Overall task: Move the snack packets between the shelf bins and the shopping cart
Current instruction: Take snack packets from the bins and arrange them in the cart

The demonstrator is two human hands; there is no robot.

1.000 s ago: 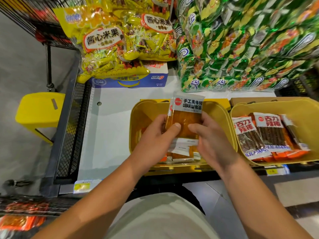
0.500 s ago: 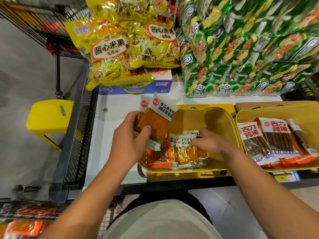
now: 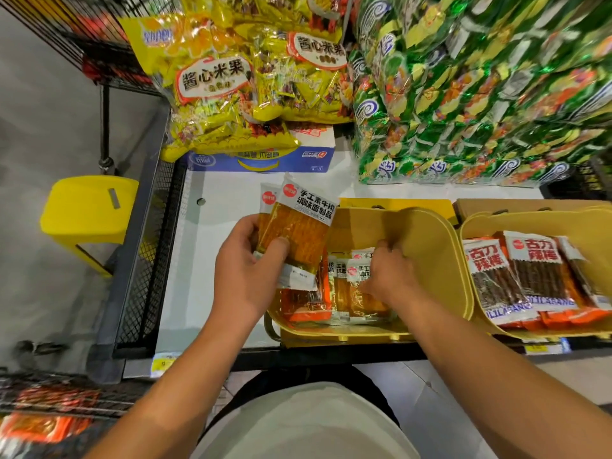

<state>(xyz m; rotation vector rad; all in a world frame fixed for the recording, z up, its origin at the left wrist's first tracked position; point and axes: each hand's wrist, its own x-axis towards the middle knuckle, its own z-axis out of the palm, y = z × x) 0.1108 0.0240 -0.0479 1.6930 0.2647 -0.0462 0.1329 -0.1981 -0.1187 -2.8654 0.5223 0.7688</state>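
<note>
Head view, looking down over a white shelf board (image 3: 212, 260).

Left hand (image 3: 246, 276) closed around a small stack of flat, clear-fronted plastic snack packets with orange strips inside and white printed headers (image 3: 294, 226); thumb across the front face, fingers hidden behind, stack held tilted above the shelf just left of the bin. At least two packets in that stack, judging by the second header peeking out behind.

Right hand (image 3: 390, 276) down inside the rounded yellow plastic shelf bin (image 3: 430, 246), fingers curled onto the top of more of the same packets lying in the bin (image 3: 344, 293); pinching one, by the look of it, though the fingertips are partly hidden.

Likely light, thin and floppy, with slick glossy film prone to sliding one over another in a stack. Best taken across the flat faces near the middle, or by the stiffer sealed header edge; a firm pinch needed to stop the stack fanning out.

To the right, a second yellow bin (image 3: 477, 223) of dark stick snacks in clear packs with red-and-white labels (image 3: 526, 273). Behind, crinkly yellow bags of rice crackers (image 3: 212, 94) on a blue carton (image 3: 265, 160), and shiny green foil bags (image 3: 480, 94) piled high. Wire mesh cart (image 3: 49, 402) at lower left, with orange packets (image 3: 39, 429) showing inside. Yellow plastic stool (image 3: 89, 210) on the grey floor.
</note>
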